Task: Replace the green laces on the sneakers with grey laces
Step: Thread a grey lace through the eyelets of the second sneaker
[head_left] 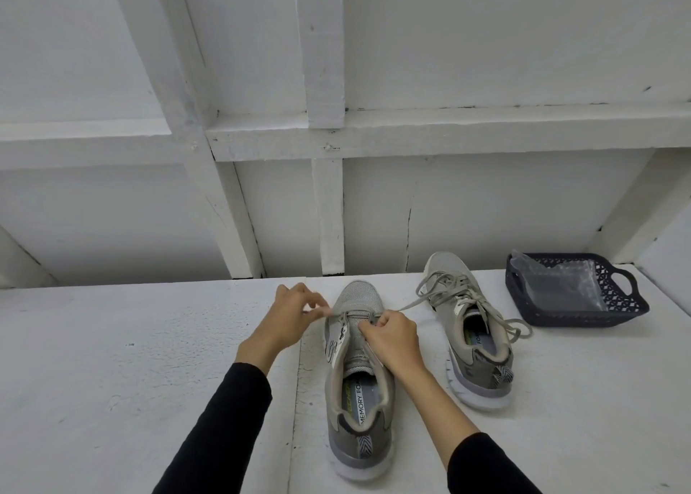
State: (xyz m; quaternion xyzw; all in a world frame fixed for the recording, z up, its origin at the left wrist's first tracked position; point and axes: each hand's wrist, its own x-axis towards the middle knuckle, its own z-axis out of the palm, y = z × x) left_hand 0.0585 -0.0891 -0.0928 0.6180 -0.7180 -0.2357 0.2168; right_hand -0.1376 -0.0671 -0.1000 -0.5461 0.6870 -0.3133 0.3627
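Two grey sneakers stand on the white table, toes pointing away from me. The near sneaker (357, 381) has a grey lace (409, 303) only through its lowest eyelets. My left hand (295, 312) pinches one end of that lace just left of the toe. My right hand (392, 338) rests on the shoe's right eyelet row and pinches the lace there, its other end trailing off to the right. The far sneaker (471, 329) on the right is fully laced with grey laces lying loose and untied. No green lace is in sight.
A dark blue plastic basket (620, 299) holding a clear plastic bag (561, 280) stands at the back right of the table. White wooden wall framing (329, 213) rises directly behind the table.
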